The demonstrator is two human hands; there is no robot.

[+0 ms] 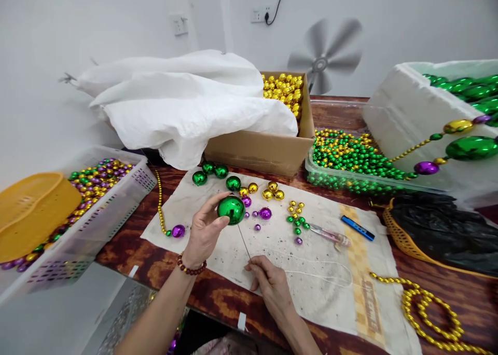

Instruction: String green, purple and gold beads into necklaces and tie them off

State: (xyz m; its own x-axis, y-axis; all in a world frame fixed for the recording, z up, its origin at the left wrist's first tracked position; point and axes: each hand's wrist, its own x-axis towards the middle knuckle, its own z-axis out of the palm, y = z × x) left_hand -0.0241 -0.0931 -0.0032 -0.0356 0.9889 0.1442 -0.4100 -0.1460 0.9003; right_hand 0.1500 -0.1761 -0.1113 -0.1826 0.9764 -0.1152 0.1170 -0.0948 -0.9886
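Note:
My left hand (205,224) grips a large shiny green bead (231,210) between thumb and fingers, above the pale cloth (319,287). A long thin needle (244,242) runs from the underside of the bead down to my right hand (268,280), whose fingers pinch its lower end. White thread (327,272) lies looped on the cloth, to the right of that hand. Beyond the held bead sit several green beads (233,183), gold beads (273,191) and purple beads (265,213). Small green beads (296,223) are grouped farther right.
A craft knife (329,235) and a blue tool (357,228) lie on the cloth. Gold bead strands (428,313) curl at the right. Behind stand a cardboard box (257,152), a clear bead bin (350,178) and a spinning fan (319,64). A white basket (116,215) is left.

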